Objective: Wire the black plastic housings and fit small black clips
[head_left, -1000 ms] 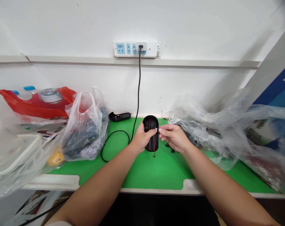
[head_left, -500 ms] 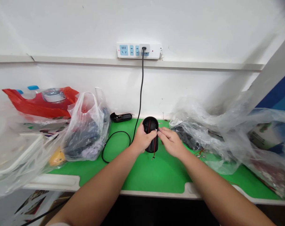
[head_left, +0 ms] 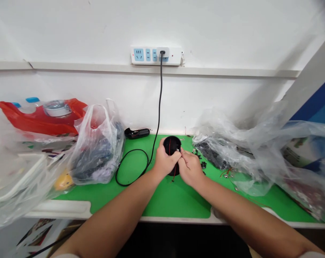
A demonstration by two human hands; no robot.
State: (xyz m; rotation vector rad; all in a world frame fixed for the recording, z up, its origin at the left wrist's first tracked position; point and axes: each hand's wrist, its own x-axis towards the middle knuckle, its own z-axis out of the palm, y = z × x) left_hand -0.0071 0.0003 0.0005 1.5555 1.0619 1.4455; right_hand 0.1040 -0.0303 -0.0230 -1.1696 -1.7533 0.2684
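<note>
Your right hand (head_left: 189, 168) has closed in on the can (head_left: 172, 144)
Left hand (head_left: 164, 163) grips it over the mat (head_left: 178, 200), mouth towards you; right fingertips (head_left: 180, 156) pinch the red wire (head_left: 173, 176) at the rim

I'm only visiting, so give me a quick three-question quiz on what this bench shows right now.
1. True or false: the left hand and right hand meet at the black cylinder.
2. The mat under the hands is: A red, B green, C blue.
3. What is plugged into the power strip on the wall?
Key: 1 true; 2 B; 3 the black cable.
</note>
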